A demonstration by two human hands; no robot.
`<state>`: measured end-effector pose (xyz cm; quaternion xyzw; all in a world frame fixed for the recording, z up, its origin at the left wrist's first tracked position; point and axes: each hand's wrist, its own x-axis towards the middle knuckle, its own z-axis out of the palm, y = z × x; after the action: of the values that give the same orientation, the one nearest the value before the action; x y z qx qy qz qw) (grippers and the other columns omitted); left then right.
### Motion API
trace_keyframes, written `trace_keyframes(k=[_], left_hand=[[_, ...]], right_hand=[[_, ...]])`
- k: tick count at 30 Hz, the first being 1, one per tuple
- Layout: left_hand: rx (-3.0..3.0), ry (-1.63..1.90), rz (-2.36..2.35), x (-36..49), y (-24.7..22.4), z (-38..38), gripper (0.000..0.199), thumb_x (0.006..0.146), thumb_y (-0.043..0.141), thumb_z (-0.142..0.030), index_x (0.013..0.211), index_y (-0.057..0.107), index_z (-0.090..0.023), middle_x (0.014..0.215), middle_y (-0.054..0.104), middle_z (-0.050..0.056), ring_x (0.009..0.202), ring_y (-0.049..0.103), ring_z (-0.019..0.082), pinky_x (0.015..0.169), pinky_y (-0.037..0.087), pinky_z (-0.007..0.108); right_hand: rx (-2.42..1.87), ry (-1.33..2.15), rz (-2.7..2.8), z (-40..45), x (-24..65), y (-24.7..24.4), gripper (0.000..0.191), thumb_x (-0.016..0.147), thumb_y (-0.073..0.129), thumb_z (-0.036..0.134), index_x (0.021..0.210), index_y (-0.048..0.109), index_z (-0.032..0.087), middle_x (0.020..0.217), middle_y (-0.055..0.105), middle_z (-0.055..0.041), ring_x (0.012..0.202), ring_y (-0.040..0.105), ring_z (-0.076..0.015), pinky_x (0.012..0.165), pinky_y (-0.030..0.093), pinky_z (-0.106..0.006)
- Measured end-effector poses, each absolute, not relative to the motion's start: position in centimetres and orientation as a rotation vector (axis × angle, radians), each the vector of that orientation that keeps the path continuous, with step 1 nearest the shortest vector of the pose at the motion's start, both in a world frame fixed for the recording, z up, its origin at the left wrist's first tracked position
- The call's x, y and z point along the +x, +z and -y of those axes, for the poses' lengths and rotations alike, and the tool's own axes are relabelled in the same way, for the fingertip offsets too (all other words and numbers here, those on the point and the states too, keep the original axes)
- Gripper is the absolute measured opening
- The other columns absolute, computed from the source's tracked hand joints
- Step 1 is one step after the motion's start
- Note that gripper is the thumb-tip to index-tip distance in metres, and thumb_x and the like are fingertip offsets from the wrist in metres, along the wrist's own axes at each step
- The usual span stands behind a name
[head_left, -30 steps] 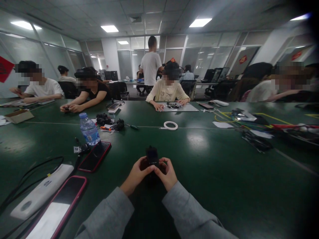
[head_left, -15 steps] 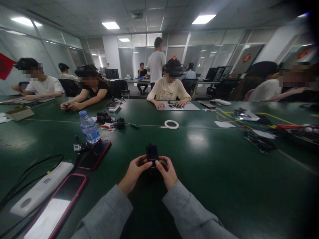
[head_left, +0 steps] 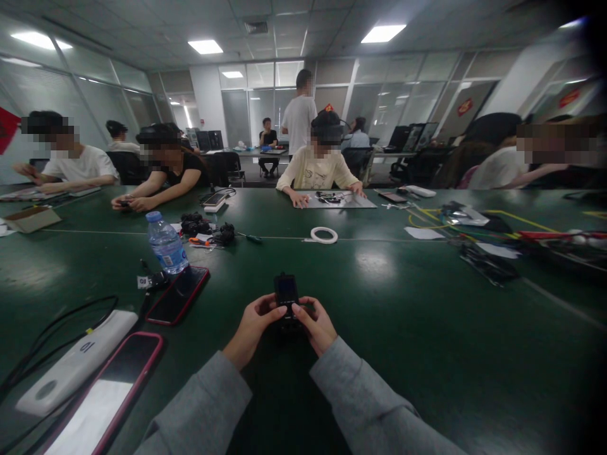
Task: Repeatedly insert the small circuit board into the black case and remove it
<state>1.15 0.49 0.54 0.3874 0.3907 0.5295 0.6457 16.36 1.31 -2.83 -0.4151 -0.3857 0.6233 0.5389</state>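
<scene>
A small black device with a dark screen (head_left: 286, 289) stands tilted up between my hands, just above or on the green table. My left hand (head_left: 253, 325) grips its left side, thumb pressed on the front below the screen. On the other side my right hand (head_left: 317, 322) holds it likewise, its thumb close to the left one. The lower part of the device and the fingertips behind it are hidden. Left of my hands lies a phone in a red case (head_left: 179, 296).
Along the left are a second phone with a pink rim (head_left: 111, 388), a white power bank (head_left: 78, 363) with black cables, and a water bottle (head_left: 167, 243). A white cable coil (head_left: 324, 236) lies ahead. Co-workers sit across the table; plastic bags and wires (head_left: 488, 259) lie at right.
The view has shifted slightly. Both hands keep the device in nearly the same grip. The co-worker opposite has moved their hands apart on the grey board.
</scene>
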Motion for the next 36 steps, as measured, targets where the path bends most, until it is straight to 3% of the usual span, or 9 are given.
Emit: trace_keyframes(k=[12, 23, 36], left_hand=[[0.965, 1.173, -0.900, 1.14, 0.51, -0.29, 0.045, 0.067, 0.072, -0.025, 0.108, 0.059, -0.012, 0.110, 0.062, 0.014, 0.102, 0.057, 0.023, 0.094, 0.038, 0.038], [0.960, 1.183, -0.908, 1.30, -0.09, -0.63, 0.047, 0.067, 0.072, -0.028, 0.109, 0.058, -0.013, 0.107, 0.063, 0.013, 0.099, 0.058, 0.023, 0.092, 0.039, 0.038], [0.964, 1.163, -0.905, 1.30, 0.62, -0.28, 0.049, 0.066, 0.073, -0.028, 0.110, 0.059, -0.014, 0.112, 0.062, 0.014, 0.104, 0.057, 0.024, 0.094, 0.039, 0.039]], right_hand=[[-0.903, 1.559, 0.837, -1.04, 16.38, -2.34, 0.056, 0.058, 0.079, 0.042, 0.094, 0.043, 0.020, 0.074, 0.057, 0.0018, 0.068, 0.057, -0.0137, 0.060, 0.043, -0.024], [-0.939, 1.522, 0.871, -1.23, 16.33, -2.99, 0.062, 0.060, 0.078, 0.046, 0.105, 0.045, 0.019, 0.083, 0.060, -0.0027, 0.072, 0.058, -0.0161, 0.065, 0.045, -0.028], [-0.902, 1.503, 0.911, -1.22, 16.31, -3.04, 0.056, 0.064, 0.076, 0.045, 0.105, 0.047, 0.018, 0.085, 0.060, -0.0036, 0.075, 0.058, -0.0159, 0.068, 0.044, -0.028]])
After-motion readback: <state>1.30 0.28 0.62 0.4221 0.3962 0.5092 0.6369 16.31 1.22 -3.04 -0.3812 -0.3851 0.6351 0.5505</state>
